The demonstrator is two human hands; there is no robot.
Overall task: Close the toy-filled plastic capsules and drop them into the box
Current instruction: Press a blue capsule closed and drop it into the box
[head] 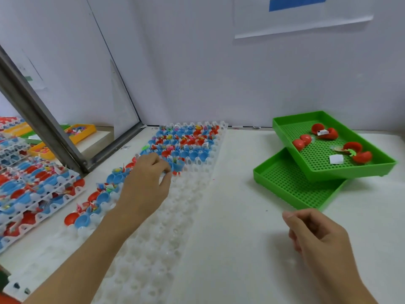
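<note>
The open capsules [186, 143] sit in the far end of a long white tray [153, 227] that runs from near you away toward the back wall; its long axis leans slightly rightward as it recedes. The capsules are blue and red halves lying cup-up with small toys inside, packed in rows at the far end and in a thin line down the tray's left edge. Your left hand [145, 183] reaches over the tray to the near edge of that cluster, fingers curled down at a blue capsule [177, 164]; whether it actually grips it you cannot tell from here. Your right hand [315, 233] hovers above the surface [241, 216] well to the right, fingers loosely curled, holding nothing. Beyond it, two green trays [306, 189] are stacked askew, the upper holding a few open red capsules [324, 132]. At far left lie stacked trays [32, 194] of more capsules.
</note>
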